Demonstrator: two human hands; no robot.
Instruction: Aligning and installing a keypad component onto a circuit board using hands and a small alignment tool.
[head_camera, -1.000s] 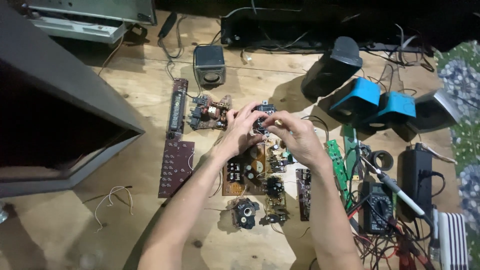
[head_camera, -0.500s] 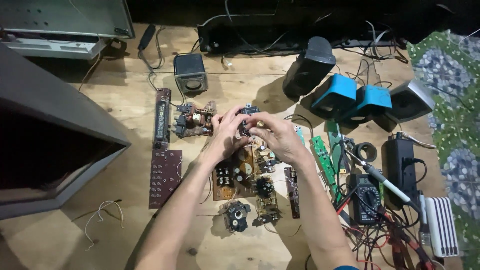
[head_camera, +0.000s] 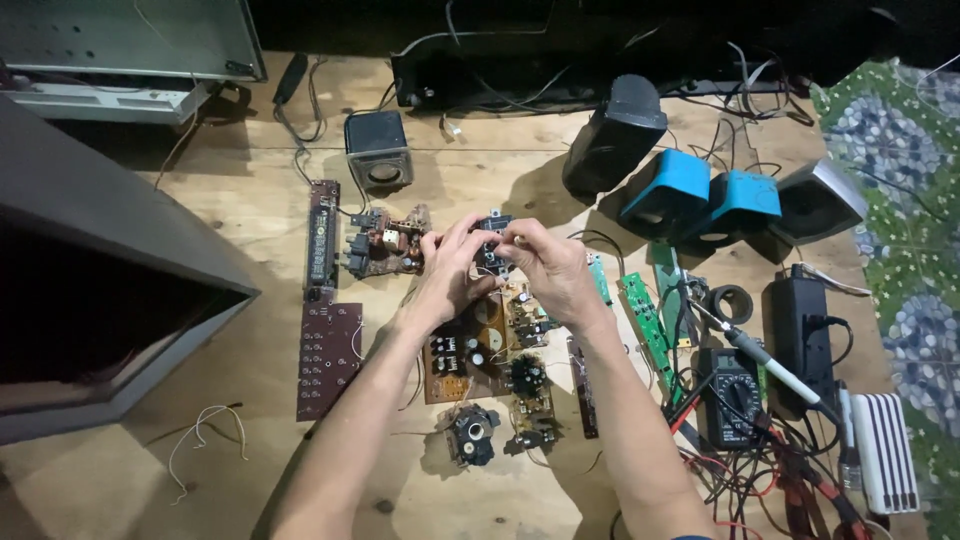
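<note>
Nearest the camera, two bare forearms rise from the bottom edge over a wooden tabletop (head_camera: 200, 500). Between them lie a small black round part (head_camera: 472, 437) and, just beyond it, a brown circuit board (head_camera: 490, 345) studded with components. To the left of the arms sits a dark perforated board (head_camera: 328, 358), with a loose white wire (head_camera: 205, 430) nearer and further left. To the right lie a black multimeter (head_camera: 733, 395), a soldering iron (head_camera: 775, 368) across a tangle of red and black leads, and a green circuit strip (head_camera: 645, 322).

Further out, the left hand (head_camera: 447, 275) and right hand (head_camera: 548, 268) meet above the brown board's far end. Both pinch a small dark component (head_camera: 492, 243) between fingertips and thumbs, holding it up off the tabletop, one hand on each side. Just left of the left hand rests a small board with connectors (head_camera: 385, 243), and beyond it a long narrow board (head_camera: 322, 232).

Further still stand a small grey speaker cube (head_camera: 379, 150), a black speaker (head_camera: 612, 135) tipped over, and two blue speakers (head_camera: 705, 198) side by side. A large dark cabinet (head_camera: 90, 290) fills the left side.
</note>
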